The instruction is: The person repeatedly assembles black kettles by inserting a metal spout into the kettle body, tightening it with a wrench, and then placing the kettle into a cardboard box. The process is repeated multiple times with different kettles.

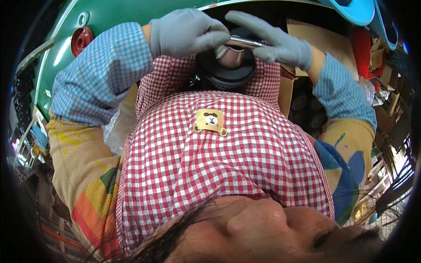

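Observation:
Grey knit work gloves cover both hands at the top of the head view. My left hand is closed on the left end of a shiny metal piece, maybe a rod or a rim seen edge-on. The piece's right end meets the thumb and palm of my right hand, whose upper fingers stretch out to the left, apart from it. Whether the right hand grips it is unclear. Just below is a shiny conical metal part, somewhat blurred. It sits over a black round base between the checked knees.
A green tabletop curves ahead, bearing a maroon round part and a pale ring. Cardboard, a red box and blue plastic crowd the right. Dark round parts lie below; clear plastic hangs left.

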### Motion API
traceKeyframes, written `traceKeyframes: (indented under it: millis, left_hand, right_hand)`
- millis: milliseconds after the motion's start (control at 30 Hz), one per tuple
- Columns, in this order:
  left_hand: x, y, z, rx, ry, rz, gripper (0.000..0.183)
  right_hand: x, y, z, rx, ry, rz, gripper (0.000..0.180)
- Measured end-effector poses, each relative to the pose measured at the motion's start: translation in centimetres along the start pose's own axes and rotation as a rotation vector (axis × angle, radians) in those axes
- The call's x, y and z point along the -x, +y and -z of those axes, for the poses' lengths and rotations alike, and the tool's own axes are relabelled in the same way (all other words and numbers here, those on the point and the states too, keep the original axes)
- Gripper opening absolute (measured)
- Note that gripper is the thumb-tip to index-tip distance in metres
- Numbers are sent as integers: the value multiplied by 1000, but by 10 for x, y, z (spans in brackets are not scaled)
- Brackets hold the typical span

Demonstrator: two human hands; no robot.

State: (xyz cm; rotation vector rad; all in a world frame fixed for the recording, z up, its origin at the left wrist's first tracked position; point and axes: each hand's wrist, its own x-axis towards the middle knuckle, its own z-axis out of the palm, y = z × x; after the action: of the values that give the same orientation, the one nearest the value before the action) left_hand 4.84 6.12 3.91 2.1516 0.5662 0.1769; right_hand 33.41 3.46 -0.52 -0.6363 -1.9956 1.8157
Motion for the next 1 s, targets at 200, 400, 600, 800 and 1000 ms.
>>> traceKeyframes:
  millis: [200, 400, 600, 800, 1000]
  left_hand:
    - [-49, -65, -9, 121, 43, 125, 37]
    - [-40, -64, -25, 160, 727, 63, 28]
    - [77, -21, -41, -670, 423, -291, 66]
    - [83, -25, -116, -800, 13, -370, 31]
    - [68, -16, -65, -768, 158, -132, 25]
  right_hand:
    - [4, -73, -61, -66, 224, -351, 85]
    - [1, -86, -31, 554, 149, -626, 73]
    - [-41, -42, 27, 506, 585, -120, 64]
    - [-138, 44, 49, 813, 595, -142, 44]
    - [-122, -11, 98, 1287, 648, 100, 21]
